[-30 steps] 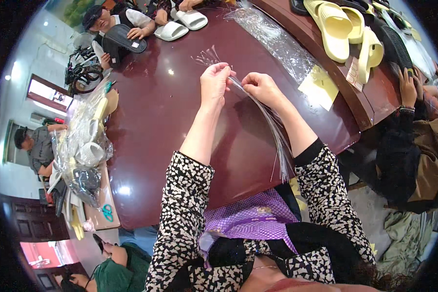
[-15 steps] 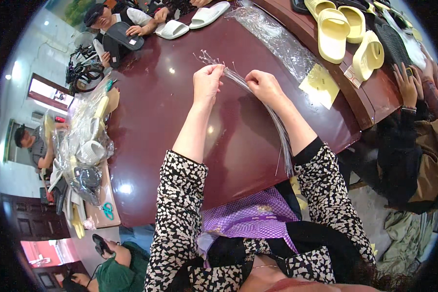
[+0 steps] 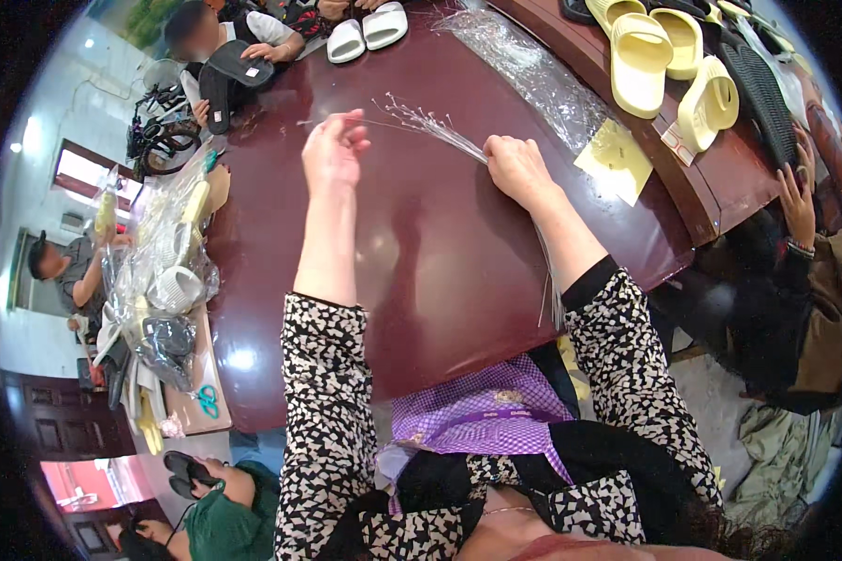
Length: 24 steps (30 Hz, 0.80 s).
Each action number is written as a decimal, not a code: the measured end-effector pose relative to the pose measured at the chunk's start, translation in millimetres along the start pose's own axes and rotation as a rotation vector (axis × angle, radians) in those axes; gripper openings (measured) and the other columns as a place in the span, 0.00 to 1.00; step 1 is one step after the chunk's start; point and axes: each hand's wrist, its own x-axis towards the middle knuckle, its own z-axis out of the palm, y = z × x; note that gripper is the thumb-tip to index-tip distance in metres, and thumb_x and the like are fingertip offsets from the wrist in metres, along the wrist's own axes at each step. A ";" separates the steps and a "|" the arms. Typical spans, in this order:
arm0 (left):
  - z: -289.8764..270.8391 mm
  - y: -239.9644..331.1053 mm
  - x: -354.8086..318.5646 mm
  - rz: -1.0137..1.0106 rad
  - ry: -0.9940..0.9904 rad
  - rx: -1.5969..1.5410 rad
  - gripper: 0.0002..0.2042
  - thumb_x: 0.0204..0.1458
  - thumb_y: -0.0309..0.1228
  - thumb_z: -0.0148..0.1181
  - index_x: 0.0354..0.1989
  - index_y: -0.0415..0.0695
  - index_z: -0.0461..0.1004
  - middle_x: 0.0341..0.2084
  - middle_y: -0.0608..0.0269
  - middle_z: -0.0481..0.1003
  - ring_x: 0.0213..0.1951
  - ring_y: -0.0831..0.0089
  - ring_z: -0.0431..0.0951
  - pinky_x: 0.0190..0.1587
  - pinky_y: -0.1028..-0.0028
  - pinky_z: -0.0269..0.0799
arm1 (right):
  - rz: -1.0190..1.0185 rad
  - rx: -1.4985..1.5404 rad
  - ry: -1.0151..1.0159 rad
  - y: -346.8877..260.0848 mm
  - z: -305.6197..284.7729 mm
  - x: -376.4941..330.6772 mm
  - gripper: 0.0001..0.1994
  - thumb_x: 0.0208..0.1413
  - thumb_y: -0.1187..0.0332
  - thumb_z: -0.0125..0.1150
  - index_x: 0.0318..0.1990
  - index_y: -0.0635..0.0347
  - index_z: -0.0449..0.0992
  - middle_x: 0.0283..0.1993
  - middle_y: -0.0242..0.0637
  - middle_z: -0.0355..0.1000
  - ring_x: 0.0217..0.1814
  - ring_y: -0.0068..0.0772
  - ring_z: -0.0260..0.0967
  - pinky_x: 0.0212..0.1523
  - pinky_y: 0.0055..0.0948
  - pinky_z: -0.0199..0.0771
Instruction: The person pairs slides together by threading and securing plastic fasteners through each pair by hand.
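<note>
- Two bare hands work over the dark red table (image 3: 440,280), and every place below is told from that table.
- The right hand (image 3: 517,168) is above the far middle of the table. Its fingers are curled tight around a bundle of thin clear strings (image 3: 440,136). The bundle fans out past the fist toward the far side, and its long tail runs back under the wrist to the near edge of the table.
- The left hand (image 3: 332,150) is raised over the far left part of the table. Its fingertips are pinched together on one single string pulled out sideways from the fan. The other fingers are bent loosely.
- What could go wrong: the strings are very thin and slippery, so I think the pinched one could slip out of the left fingertips.
- If the left hand tugs too hard or at a slant, more strings could come along and tangle.
- If the right fist loosens, the whole bundle could slide down and spread over the table.
- Yellow slippers (image 3: 646,56) and a clear plastic sheet (image 3: 533,70) lie at the far right side of the table, well apart from the hands.
- White slippers (image 3: 370,33) sit at the far edge.
</note>
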 end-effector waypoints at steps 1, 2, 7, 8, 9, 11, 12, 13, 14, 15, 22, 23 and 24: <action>-12.8 5.3 5.8 -0.028 0.001 -0.121 0.07 0.56 0.30 0.49 0.28 0.42 0.71 0.30 0.57 0.76 0.26 0.74 0.75 0.25 0.75 0.72 | -0.002 -0.001 -0.003 2.0 0.4 -0.1 0.07 0.49 0.72 0.47 0.32 0.61 0.72 0.35 0.45 0.72 0.40 0.47 0.69 0.42 0.42 0.66; -22.5 7.4 11.1 -0.053 0.003 -0.242 0.08 0.57 0.30 0.48 0.28 0.43 0.70 0.31 0.56 0.76 0.28 0.72 0.76 0.28 0.73 0.74 | -0.004 -0.041 0.016 3.3 0.3 0.9 0.07 0.48 0.72 0.47 0.32 0.60 0.72 0.34 0.46 0.72 0.39 0.48 0.69 0.41 0.43 0.66; -100.2 37.0 9.5 -0.001 0.210 -0.519 0.09 0.57 0.31 0.46 0.27 0.43 0.70 0.31 0.55 0.76 0.32 0.67 0.78 0.35 0.65 0.76 | -0.134 -0.017 0.180 3.1 9.2 4.3 0.05 0.44 0.74 0.46 0.27 0.61 0.70 0.28 0.48 0.71 0.32 0.55 0.68 0.35 0.50 0.66; -104.4 32.7 5.1 0.029 0.264 -0.555 0.09 0.57 0.31 0.46 0.28 0.43 0.70 0.31 0.55 0.76 0.33 0.66 0.78 0.35 0.64 0.76 | -0.119 -0.148 0.166 0.9 3.1 2.0 0.03 0.43 0.75 0.49 0.25 0.58 0.70 0.27 0.46 0.71 0.31 0.51 0.70 0.32 0.45 0.69; -109.5 35.9 -1.2 0.039 0.284 -0.579 0.08 0.57 0.31 0.46 0.28 0.43 0.69 0.28 0.58 0.75 0.30 0.67 0.77 0.35 0.62 0.75 | -0.072 -0.159 0.104 -2.3 -2.9 1.2 0.04 0.43 0.75 0.48 0.26 0.58 0.71 0.28 0.46 0.71 0.32 0.51 0.70 0.33 0.46 0.69; -122.4 43.1 -12.3 0.108 0.326 -0.590 0.08 0.57 0.31 0.47 0.28 0.45 0.69 0.23 0.62 0.74 0.25 0.68 0.75 0.35 0.59 0.75 | -0.118 -0.160 0.170 13.0 4.1 -2.7 0.04 0.46 0.75 0.48 0.27 0.58 0.71 0.28 0.46 0.72 0.33 0.51 0.70 0.33 0.46 0.67; -134.7 47.5 -17.5 0.161 0.346 -0.576 0.08 0.57 0.31 0.48 0.27 0.45 0.69 0.21 0.63 0.73 0.24 0.68 0.74 0.34 0.59 0.75 | -0.123 -0.173 0.159 16.1 5.6 -3.5 0.04 0.47 0.75 0.47 0.28 0.59 0.70 0.29 0.46 0.72 0.33 0.51 0.69 0.33 0.45 0.67; -146.3 54.2 -24.4 0.195 0.367 -0.573 0.08 0.57 0.31 0.48 0.27 0.45 0.69 0.21 0.63 0.73 0.24 0.68 0.74 0.34 0.59 0.75 | -0.115 -0.198 0.146 16.7 2.1 -4.5 0.05 0.47 0.75 0.47 0.29 0.59 0.70 0.29 0.47 0.71 0.34 0.51 0.69 0.34 0.45 0.66; -157.4 59.2 -32.6 0.218 0.369 -0.571 0.08 0.57 0.31 0.48 0.27 0.45 0.69 0.21 0.63 0.72 0.23 0.68 0.74 0.34 0.58 0.75 | -0.101 -0.192 0.126 15.7 1.5 -5.1 0.04 0.48 0.75 0.47 0.30 0.59 0.70 0.30 0.46 0.71 0.35 0.51 0.69 0.36 0.44 0.66; -166.0 62.6 -40.9 0.232 0.363 -0.569 0.07 0.57 0.31 0.48 0.27 0.45 0.69 0.20 0.63 0.72 0.23 0.68 0.73 0.34 0.58 0.75 | -0.078 -0.191 0.106 13.3 0.9 -6.1 0.04 0.49 0.75 0.47 0.31 0.60 0.69 0.31 0.46 0.71 0.36 0.51 0.68 0.38 0.44 0.65; -191.1 71.5 -93.4 0.301 0.392 -0.548 0.07 0.57 0.30 0.48 0.29 0.44 0.69 0.22 0.63 0.72 0.24 0.68 0.73 0.37 0.58 0.74 | -0.020 -0.213 0.112 30.5 7.0 2.9 0.04 0.51 0.74 0.49 0.34 0.62 0.70 0.33 0.47 0.71 0.38 0.51 0.68 0.39 0.44 0.65; -190.4 71.0 -103.9 0.321 0.375 -0.526 0.07 0.57 0.30 0.47 0.30 0.43 0.69 0.23 0.62 0.72 0.25 0.69 0.73 0.39 0.58 0.74 | -0.028 -0.226 0.127 29.5 6.7 3.0 0.05 0.51 0.74 0.49 0.34 0.63 0.70 0.33 0.48 0.71 0.37 0.51 0.68 0.39 0.44 0.66; -188.3 69.4 -113.8 0.340 0.357 -0.504 0.07 0.57 0.30 0.47 0.31 0.43 0.70 0.24 0.62 0.72 0.27 0.69 0.72 0.41 0.58 0.73 | -0.029 -0.226 0.129 28.4 5.1 2.9 0.05 0.51 0.74 0.49 0.34 0.63 0.70 0.33 0.48 0.71 0.37 0.51 0.68 0.39 0.44 0.66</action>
